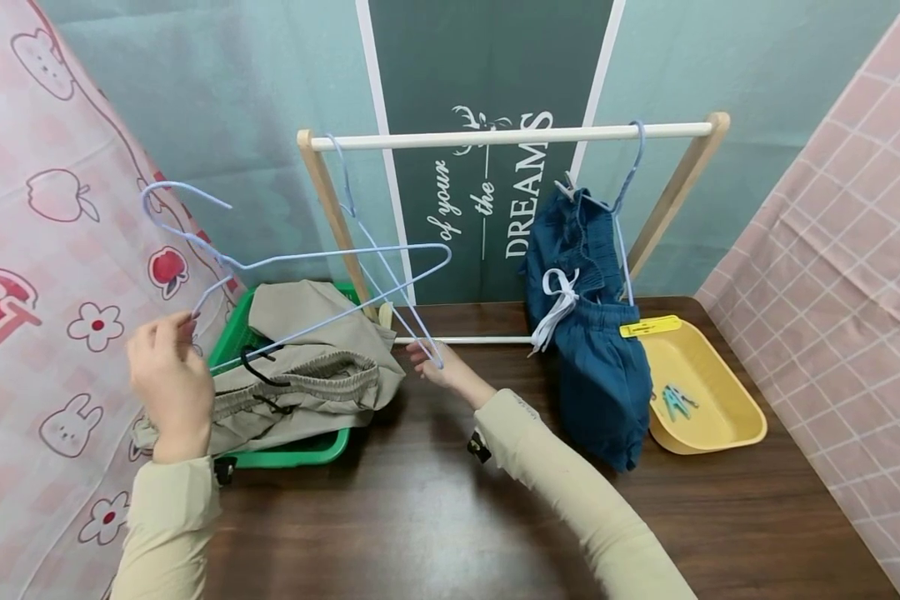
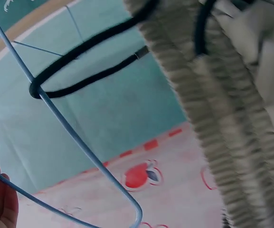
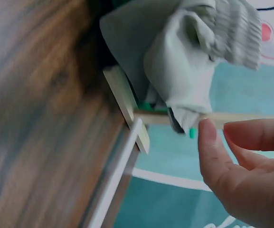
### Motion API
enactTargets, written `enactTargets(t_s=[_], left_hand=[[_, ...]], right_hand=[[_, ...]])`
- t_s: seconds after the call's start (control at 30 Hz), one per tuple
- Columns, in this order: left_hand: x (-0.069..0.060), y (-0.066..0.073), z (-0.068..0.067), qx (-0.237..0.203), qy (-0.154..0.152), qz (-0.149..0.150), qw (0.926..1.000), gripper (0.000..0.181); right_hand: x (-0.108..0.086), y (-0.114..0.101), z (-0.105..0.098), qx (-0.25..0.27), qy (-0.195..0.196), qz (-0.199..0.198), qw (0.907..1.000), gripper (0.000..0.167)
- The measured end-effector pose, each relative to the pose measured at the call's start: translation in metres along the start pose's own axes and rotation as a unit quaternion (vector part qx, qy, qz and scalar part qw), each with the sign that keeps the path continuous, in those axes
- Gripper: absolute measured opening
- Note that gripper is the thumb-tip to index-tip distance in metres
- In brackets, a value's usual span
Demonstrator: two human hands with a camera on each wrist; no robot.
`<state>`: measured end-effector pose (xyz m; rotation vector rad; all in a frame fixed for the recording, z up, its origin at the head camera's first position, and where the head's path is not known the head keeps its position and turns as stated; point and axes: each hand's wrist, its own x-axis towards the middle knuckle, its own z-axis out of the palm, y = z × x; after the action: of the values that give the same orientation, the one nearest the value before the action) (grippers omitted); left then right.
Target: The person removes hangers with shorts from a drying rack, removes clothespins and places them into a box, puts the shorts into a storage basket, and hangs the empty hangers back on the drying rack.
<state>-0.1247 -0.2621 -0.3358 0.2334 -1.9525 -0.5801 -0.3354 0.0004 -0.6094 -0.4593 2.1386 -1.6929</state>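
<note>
Head view, left hand: I see the left hand (image 1: 171,379) in the lower left, pinching one end of a light blue hanger (image 1: 330,252).
Head view, held hanger: its hook is raised at the upper left, and its wire frame reaches through the air toward the centre.
Head view, right hand: the right hand (image 1: 444,367) is near the centre, at the lower end of a second hanger (image 1: 350,204); I cannot tell whether they touch. That hanger's hook sits on the white bar (image 1: 457,139).
Head view, trousers: the beige trousers (image 1: 322,408) lie in the green basket (image 1: 307,454) at left of centre.
Head view, shorts: blue shorts (image 1: 588,367) hang right of centre, a yellow clip (image 1: 648,327) on their waistband.
Head view, tub: the yellow tub (image 1: 708,367) stands on the counter (image 1: 435,492) at right, turquoise clothespins (image 1: 677,402) inside.
Left wrist view, grip: at the lower left edge I see fingertips on the hanger wire.
Left wrist view, drawstring: a black drawstring (image 2: 89,47) crosses that wire at upper left; the trousers' waistband fills the right side.
Right wrist view, fingers: thumb and forefinger curve toward each other at lower right, a narrow gap between them.
Right wrist view, trousers: they bunch at top centre.
</note>
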Motion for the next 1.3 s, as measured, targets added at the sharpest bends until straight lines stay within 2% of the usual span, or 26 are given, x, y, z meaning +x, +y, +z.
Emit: enactTargets(t_s=[0.13, 0.2, 0.23, 0.3, 0.33, 0.43, 0.47, 0.5, 0.57, 0.6, 0.73, 0.83, 0.93, 1.03, 1.17, 1.3], left_hand=[[0.0, 0.011, 0.001, -0.021, 0.001, 0.012, 0.9997, 0.022], [0.0, 0.017, 0.001, -0.032, -0.005, 0.017, 0.9993, 0.023], [0.0, 0.02, 0.002, -0.036, -0.008, 0.018, 0.9992, 0.023], [0.0, 0.027, 0.002, -0.045, -0.015, 0.02, 0.9987, 0.021], [-0.001, 0.03, 0.002, -0.05, -0.019, 0.019, 0.9984, 0.021], [-0.002, 0.041, 0.002, -0.068, -0.034, 0.018, 0.997, 0.021], [-0.002, 0.045, 0.002, -0.076, -0.038, 0.016, 0.9962, 0.021], [-0.003, 0.049, 0.002, -0.084, -0.045, 0.014, 0.9953, 0.022], [-0.004, 0.058, 0.002, -0.102, -0.063, 0.012, 0.9928, 0.023], [-0.005, 0.062, 0.001, -0.112, -0.071, 0.01, 0.9911, 0.023], [-0.007, 0.078, 0.0, -0.151, -0.118, -0.009, 0.9813, 0.019], [-0.008, 0.086, 0.0, -0.17, -0.169, -0.047, 0.9696, 0.02], [-0.008, 0.094, 0.001, -0.186, -0.224, -0.101, 0.9512, 0.023], [-0.008, 0.101, 0.003, -0.215, -0.274, -0.156, 0.9243, 0.027], [-0.007, 0.112, 0.005, -0.275, -0.32, -0.211, 0.8817, 0.03], [-0.008, 0.121, 0.011, -0.344, -0.345, -0.248, 0.8368, 0.023]], right_hand=[[-0.018, -0.033, -0.026, -0.037, 0.032, -0.006, 0.9988, 0.046], [-0.025, -0.05, -0.039, -0.029, 0.062, -0.001, 0.9977, 0.045], [-0.031, -0.065, -0.045, -0.03, 0.076, 0.022, 0.9964, 0.045], [-0.039, -0.084, -0.056, -0.005, 0.114, 0.012, 0.9934, 0.048], [-0.046, -0.098, -0.062, 0.018, 0.127, 0.004, 0.9917, 0.048], [-0.081, -0.161, -0.071, 0.032, 0.169, 0.023, 0.9848, 0.046], [-0.091, -0.179, -0.074, 0.039, 0.184, 0.016, 0.9821, 0.045], [-0.102, -0.199, -0.076, 0.049, 0.193, 0.018, 0.9799, 0.044], [-0.123, -0.239, -0.081, 0.045, 0.212, 0.054, 0.9747, 0.043], [-0.128, -0.25, -0.084, 0.049, 0.221, 0.05, 0.9728, 0.043], [-0.143, -0.28, -0.099, 0.068, 0.235, 0.034, 0.969, 0.045], [-0.153, -0.296, -0.107, 0.081, 0.243, 0.019, 0.9666, 0.046], [-0.161, -0.31, -0.115, 0.083, 0.246, 0.005, 0.9656, 0.046], [-0.17, -0.325, -0.122, 0.075, 0.249, -0.008, 0.9655, 0.047], [-0.183, -0.342, -0.134, 0.051, 0.262, -0.022, 0.9634, 0.049], [-0.195, -0.357, -0.148, 0.046, 0.28, -0.036, 0.9583, 0.049]])
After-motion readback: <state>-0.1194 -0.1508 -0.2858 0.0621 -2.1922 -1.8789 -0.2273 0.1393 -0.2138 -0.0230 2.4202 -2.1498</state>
